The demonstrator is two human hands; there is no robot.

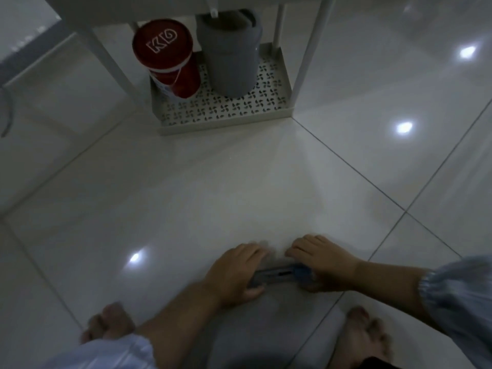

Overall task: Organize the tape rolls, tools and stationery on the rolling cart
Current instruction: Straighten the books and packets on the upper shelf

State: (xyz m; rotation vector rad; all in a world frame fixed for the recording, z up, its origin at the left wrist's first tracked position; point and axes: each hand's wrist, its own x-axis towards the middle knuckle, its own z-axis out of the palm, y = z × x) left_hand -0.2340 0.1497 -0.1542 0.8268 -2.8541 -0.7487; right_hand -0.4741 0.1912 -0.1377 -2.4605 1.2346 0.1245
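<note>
- I see one tool in play: a slim blue-grey utility knife (282, 275), held low over the white tiled floor (213, 182), well short of the cart. Motion blur keeps me from making out its blade end.
- My two hands are together on it. The left hand (234, 272) grips the grey end with fingers curled over the top and thumb underneath; the right hand (322, 265) grips the blue end, fingers curled forward over it.
- The two hands are just beside each other, with a short length of the knife body showing between them.
- Two pale sleeves (463, 302) are pushed back from the wrists, one on each arm.
- Two bare feet (109, 323) show at the bottom edge, one on either side of the hands.
- Further out stands one white rolling cart (226, 126), and I can count its perforated bottom shelf plus the underside of one shelf above it.
- Two containers stand on that bottom shelf, upright and touching or nearly so: one red canister (170, 59) with white lettering on its lid at the left, one grey bin (231, 54) at the right.
- I count four bright light reflections on the glossy tiles.
- One dark cord (6, 115) curves along the far left edge.
</note>
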